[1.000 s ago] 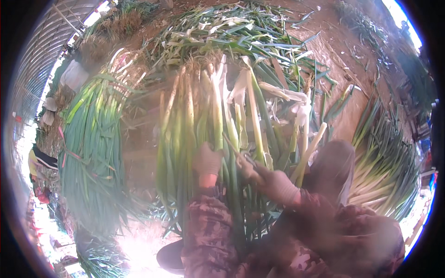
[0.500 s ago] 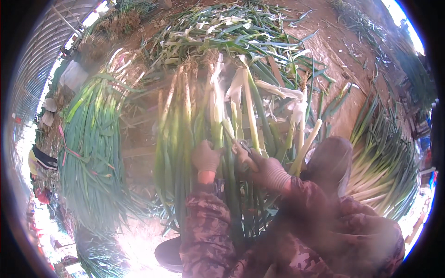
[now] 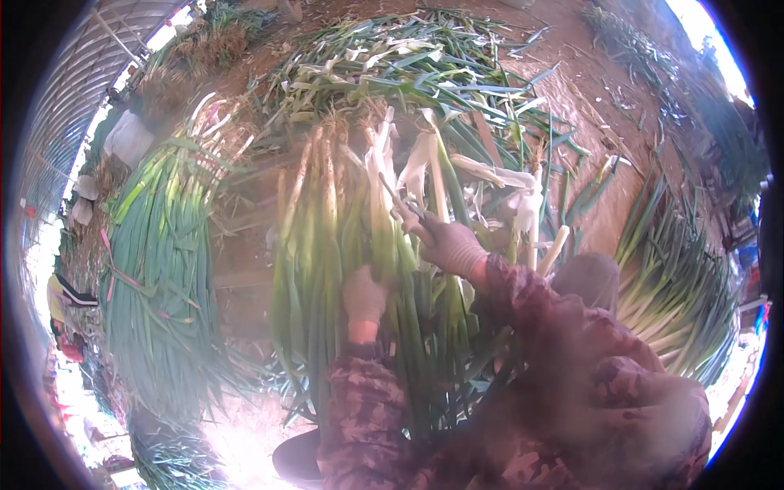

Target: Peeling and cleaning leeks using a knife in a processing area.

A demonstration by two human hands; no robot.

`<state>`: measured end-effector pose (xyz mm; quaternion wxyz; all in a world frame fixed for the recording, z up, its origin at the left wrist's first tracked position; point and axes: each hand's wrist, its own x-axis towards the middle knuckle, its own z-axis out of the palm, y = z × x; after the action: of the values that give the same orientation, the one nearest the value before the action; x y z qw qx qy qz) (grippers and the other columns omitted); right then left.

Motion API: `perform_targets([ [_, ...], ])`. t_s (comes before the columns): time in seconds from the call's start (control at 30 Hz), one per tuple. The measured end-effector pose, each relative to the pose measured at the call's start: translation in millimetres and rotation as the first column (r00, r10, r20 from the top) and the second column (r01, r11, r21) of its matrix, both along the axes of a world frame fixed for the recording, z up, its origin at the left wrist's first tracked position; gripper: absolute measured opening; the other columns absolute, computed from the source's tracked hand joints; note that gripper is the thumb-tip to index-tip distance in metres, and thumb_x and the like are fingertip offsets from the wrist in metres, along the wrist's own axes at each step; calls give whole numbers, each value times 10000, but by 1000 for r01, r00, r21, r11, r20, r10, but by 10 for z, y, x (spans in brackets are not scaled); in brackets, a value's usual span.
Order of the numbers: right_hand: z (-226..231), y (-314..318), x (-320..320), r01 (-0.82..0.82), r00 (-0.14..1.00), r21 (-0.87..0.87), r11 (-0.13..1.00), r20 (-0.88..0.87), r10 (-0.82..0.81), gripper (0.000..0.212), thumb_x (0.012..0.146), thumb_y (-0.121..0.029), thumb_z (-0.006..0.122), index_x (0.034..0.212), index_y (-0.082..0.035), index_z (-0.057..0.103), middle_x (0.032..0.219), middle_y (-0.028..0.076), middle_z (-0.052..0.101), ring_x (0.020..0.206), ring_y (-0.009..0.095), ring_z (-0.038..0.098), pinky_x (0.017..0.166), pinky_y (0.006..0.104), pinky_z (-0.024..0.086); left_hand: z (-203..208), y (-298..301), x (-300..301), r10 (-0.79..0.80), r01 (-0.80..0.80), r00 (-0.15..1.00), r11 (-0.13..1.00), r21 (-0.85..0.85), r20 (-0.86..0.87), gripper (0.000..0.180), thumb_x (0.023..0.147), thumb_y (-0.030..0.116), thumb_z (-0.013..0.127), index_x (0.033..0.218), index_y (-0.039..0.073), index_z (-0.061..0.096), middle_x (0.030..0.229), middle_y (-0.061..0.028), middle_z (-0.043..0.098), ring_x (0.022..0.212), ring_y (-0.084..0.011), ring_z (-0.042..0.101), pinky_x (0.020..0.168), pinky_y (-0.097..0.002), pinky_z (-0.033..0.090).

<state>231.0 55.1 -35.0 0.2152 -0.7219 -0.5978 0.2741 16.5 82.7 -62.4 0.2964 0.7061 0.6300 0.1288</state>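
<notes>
Long green onions [image 3: 307, 237] lie side by side before me, roots away from me and leaves toward me. My left hand [image 3: 364, 299], gloved and slightly blurred, is closed around stalks in the middle of this row. To its upper right, my gloved right hand [image 3: 451, 245] grips a small knife [image 3: 390, 188] by its handle, which the fingers mostly hide. Its thin blade points up and left, beside a pale stem with loose white skin [image 3: 379, 159]. I cannot tell whether the blade touches that stem.
A tied bundle of green onions [image 3: 159, 245] lies at the left. Stripped leaves [image 3: 392, 61] are heaped beyond the row. More green onions [image 3: 678, 286] are piled at the right, past my knee [image 3: 588, 278]. Bare soil [image 3: 572, 90] shows at the far right.
My right hand has moved up and left with the knife, toward the root ends, and the blade now shows against the stems. My left hand has slid slightly toward me.
</notes>
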Motion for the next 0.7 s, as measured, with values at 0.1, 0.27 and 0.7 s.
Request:
perform_targets([
  [0.1, 82, 300, -16, 9, 998, -55, 998, 69, -5, 468, 812, -260, 647, 1253, -154, 530, 928, 206, 684, 897, 414, 668, 795, 511, 527, -14, -13, -61, 1, -1, 999, 1000, -5, 38, 481, 666, 366, 846, 982, 18, 740, 898, -155, 738, 838, -316, 709, 772, -386, 526],
  [0.27, 291, 654, 51, -62, 990, -51, 997, 122, 67, 375, 857, -217, 604, 1230, -184, 580, 1132, 177, 643, 949, 387, 671, 835, 483, 531, 33, -6, -64, -14, 23, 997, 992, -123, 73, 461, 670, 335, 848, 970, 2, 738, 884, -166, 735, 815, -297, 712, 752, -375, 528],
  [0.7, 232, 166, 290, 4, 999, -61, 998, -44, -7, 525, 794, -243, 695, 1292, -149, 558, 1115, 207, 645, 1021, 396, 641, 884, 451, 516, 198, -160, 177, 66, -45, 979, 993, -112, 192, 451, 676, 310, 847, 950, -24, 719, 872, -182, 729, 796, -296, 701, 757, -381, 522],
])
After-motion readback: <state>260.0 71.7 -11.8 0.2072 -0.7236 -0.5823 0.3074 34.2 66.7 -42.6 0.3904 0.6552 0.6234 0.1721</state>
